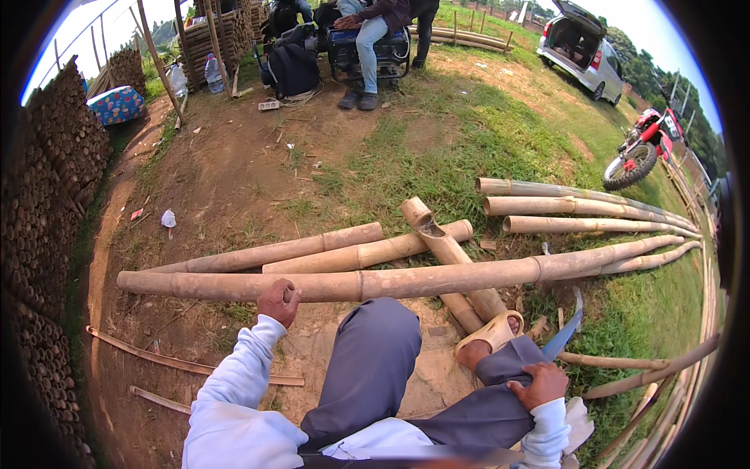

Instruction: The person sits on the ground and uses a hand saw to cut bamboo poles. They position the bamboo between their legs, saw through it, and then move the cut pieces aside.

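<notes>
**Left hand (279,302) at long bamboo pole (437,280)**

Pole runs left to right before the person, lying across a notched pole (449,250). Left hand sits against its near side, toward the left end; fingers curled, but I cannot tell whether they grip. Right hand (541,384) rests on the bent right leg (476,410), fingers loosely spread. Blue-grey blade (561,338) just right of the yellow clog (494,334). Two shorter poles (312,244) lie beyond; red motorbike (647,144) far right.
</notes>
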`<state>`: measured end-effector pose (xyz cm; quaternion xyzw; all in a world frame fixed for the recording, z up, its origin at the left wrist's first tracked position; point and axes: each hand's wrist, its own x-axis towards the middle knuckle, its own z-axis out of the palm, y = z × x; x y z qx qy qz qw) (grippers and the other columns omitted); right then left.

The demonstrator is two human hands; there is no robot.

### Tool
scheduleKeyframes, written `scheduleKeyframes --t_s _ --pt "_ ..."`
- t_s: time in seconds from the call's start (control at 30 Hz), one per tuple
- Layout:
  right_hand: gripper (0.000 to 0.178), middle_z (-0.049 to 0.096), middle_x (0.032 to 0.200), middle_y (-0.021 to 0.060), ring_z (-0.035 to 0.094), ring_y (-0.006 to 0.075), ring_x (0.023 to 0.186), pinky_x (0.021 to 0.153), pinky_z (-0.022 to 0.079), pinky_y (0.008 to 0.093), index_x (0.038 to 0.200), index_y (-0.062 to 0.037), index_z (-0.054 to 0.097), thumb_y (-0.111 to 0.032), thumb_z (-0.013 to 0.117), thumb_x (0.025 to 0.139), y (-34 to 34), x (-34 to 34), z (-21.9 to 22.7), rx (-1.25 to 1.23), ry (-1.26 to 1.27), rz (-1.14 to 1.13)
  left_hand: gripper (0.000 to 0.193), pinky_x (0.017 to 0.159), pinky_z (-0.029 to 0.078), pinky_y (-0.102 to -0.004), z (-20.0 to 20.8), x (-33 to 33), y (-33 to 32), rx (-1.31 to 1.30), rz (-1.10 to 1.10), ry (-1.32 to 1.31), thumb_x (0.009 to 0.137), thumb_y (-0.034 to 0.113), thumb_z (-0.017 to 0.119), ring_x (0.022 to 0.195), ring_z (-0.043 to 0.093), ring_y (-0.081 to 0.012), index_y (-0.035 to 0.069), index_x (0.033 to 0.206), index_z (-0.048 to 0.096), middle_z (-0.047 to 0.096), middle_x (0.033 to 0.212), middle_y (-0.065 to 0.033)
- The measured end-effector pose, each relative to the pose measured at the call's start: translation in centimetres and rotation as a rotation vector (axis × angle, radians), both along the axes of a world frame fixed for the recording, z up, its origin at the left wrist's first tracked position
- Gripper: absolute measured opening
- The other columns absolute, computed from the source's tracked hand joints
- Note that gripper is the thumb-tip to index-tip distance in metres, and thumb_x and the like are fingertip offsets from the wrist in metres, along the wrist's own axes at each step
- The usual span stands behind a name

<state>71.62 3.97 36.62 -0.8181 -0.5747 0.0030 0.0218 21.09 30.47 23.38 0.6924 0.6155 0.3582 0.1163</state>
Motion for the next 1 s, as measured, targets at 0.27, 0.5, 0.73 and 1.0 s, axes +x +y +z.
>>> scheduleKeyframes --t_s 0.27,0.5,0.73,1.0 --pt "0.036 0.074 0.101 0.0109 0.067 0.0319 0.099 0.089 0.052 0.0445 0.087 -0.0086 0.078 -0.041 0.083 0.073 1.0 -0.1 0.3 -0.140 -0.011 -0.030 0.042 0.087 0.050 -0.0447 -15.6 -6.2 -15.5 -0.548 0.637 -0.138 0.080 0.024 0.078 0.101 0.062 -0.0354 0.006 0.112 0.056 0.064 0.105 -0.0154" --pt "0.039 0.066 0.070 0.0156 0.067 0.0297 0.067 0.063 0.048 0.0418 0.102 -0.0011 0.073 -0.039 0.066 0.096 5.2 -0.2 1.4 -0.236 0.196 0.042 0.039 0.095 0.052 -0.0475 -20.1 -8.9 -20.4 -0.775 1.170 -0.391 0.084 0.029 0.073 0.109 0.064 -0.0426 0.003 0.112 0.064 0.068 0.114 -0.0250" --pt "0.032 0.065 0.084 0.0133 0.063 0.0187 0.069 0.060 0.048 0.0329 0.119 0.0023 0.067 -0.024 0.062 0.101 7.8 -1.7 2.3 0.011 0.429 0.243 0.049 0.097 0.051 -0.0471 -22.4 -10.3 -19.2 -0.832 1.352 -0.588 0.084 0.038 0.074 0.113 0.064 -0.0421 0.000 0.113 0.066 0.067 0.120 -0.0257" --pt "0.032 0.067 0.089 0.0138 0.065 0.0206 0.078 0.071 0.051 0.0346 0.119 0.0039 0.066 -0.020 0.065 0.099 9.1 -3.9 3.8 0.006 0.302 0.262 0.063 0.097 0.052 -0.0457 -23.7 -12.0 -16.3 -0.883 1.221 -0.530 0.079 0.045 0.079 0.113 0.065 -0.0391 -0.005 0.115 0.066 0.067 0.120 -0.0270"
